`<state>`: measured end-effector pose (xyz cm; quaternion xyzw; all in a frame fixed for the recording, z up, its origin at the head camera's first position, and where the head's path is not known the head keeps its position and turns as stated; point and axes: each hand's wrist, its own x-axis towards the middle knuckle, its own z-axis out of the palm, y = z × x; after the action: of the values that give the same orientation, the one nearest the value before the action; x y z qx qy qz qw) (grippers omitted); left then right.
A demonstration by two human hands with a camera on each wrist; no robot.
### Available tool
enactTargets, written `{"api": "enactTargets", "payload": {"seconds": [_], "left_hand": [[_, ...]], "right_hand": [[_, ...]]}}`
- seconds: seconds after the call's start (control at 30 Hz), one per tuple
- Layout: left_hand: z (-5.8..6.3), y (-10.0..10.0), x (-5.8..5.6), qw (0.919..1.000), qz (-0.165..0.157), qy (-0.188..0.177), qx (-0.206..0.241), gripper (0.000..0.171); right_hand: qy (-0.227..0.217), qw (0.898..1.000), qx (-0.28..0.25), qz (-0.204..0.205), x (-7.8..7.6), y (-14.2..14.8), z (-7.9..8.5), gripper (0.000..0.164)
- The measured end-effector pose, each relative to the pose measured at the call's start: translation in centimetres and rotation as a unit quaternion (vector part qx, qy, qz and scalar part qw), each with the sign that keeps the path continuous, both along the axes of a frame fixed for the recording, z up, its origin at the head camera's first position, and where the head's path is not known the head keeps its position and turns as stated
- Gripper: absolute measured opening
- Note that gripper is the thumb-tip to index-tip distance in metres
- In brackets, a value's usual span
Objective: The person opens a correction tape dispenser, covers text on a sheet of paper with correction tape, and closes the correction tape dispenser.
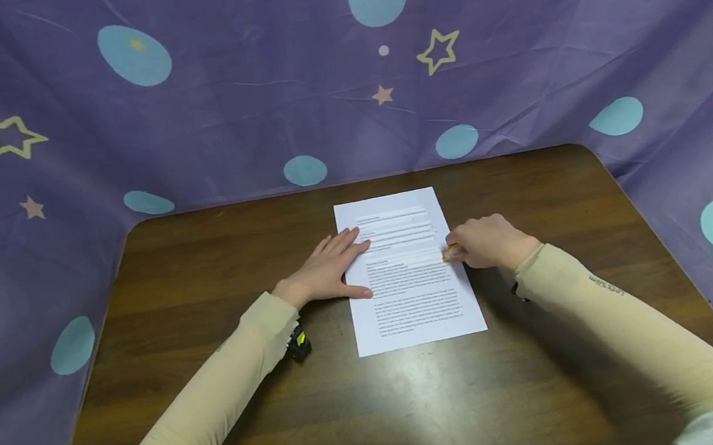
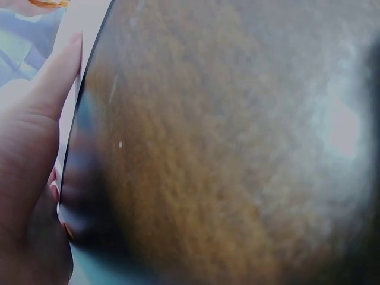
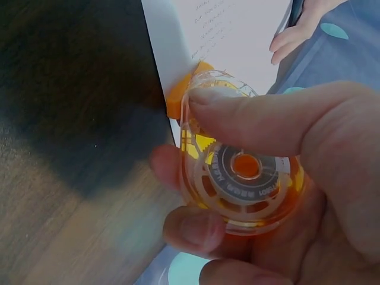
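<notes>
A printed sheet of paper [image 1: 384,207] lies on the wooden table, with lines of dark text and several whiter strips across the lines in its upper half. My left hand [image 1: 327,269] rests on the sheet's left edge, fingers spread and straight. In the left wrist view its thumb [image 2: 56,77] extends along the paper's border. At the right edge, my right hand [image 1: 491,241] grips an orange correction tape [image 3: 222,178] with a clear case, thumb on top and fingers curled beneath. The orange tip end [image 3: 178,100] of the dispenser is at the paper's edge, beside the text.
The brown table [image 1: 214,262] extends on both sides of the sheet and toward me. A purple curtain [image 1: 237,118] with stars and blue ovals hangs behind and at both sides. A small black wrist device [image 1: 298,343] sits under the left sleeve.
</notes>
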<state>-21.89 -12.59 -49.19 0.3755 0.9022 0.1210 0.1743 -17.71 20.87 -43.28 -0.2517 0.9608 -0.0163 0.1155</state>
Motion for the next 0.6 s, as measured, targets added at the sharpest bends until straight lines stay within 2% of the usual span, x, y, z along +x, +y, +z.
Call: {"api": "enactTargets", "payload": {"seconds": [0.17, 0.6], "left_hand": [[0.0, -0.1, -0.1, 0.9999, 0.001, -0.013, 0.005, 0.116], [0.1, -0.2, 0.0, 0.9995, -0.001, -0.021, 0.022, 0.116]], "right_hand": [[0.005, 1.0, 0.001, 0.004, 0.2, 0.0, -0.1, 0.019], [0.022, 0.999, -0.024, 0.034, 0.2, -1.1, 0.5, 0.04]]}}
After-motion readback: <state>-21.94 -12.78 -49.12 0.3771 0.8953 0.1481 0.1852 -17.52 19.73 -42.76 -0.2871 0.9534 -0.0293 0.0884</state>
